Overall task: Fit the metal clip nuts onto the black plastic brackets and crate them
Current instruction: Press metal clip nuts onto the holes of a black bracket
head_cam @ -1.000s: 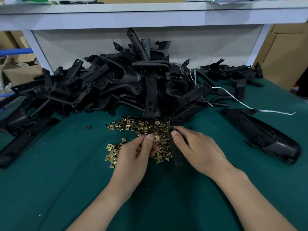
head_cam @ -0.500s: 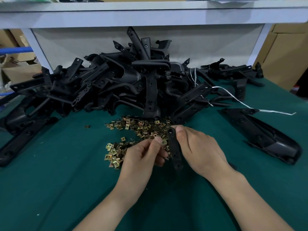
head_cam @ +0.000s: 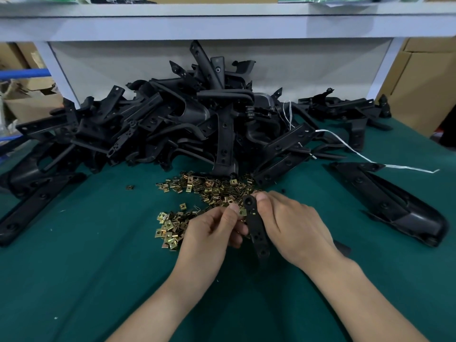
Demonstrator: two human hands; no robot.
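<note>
My right hand [head_cam: 293, 225] grips a slim black plastic bracket [head_cam: 255, 225] by its edge, holding it upright above the green table, its round end at the top. My left hand [head_cam: 212, 230] pinches a brass-coloured clip nut [head_cam: 242, 212] between thumb and forefinger, right against the bracket's left edge near the top. Beneath and behind the hands, loose clip nuts [head_cam: 204, 191] lie scattered in a heap. A large pile of black brackets [head_cam: 177, 129] fills the back of the table.
A long black moulded part [head_cam: 392, 206] lies to the right, another black strip [head_cam: 32, 206] at the left. White string [head_cam: 370, 159] trails across the green table [head_cam: 74, 280]. A white shelf [head_cam: 222, 23] overhangs the back. Cardboard boxes [head_cam: 424, 77] stand at both sides.
Both hands lifted slightly off the nut heap. My left hand brought a clip nut up to the bracket's upper edge, and my right hand raised the bracket.
</note>
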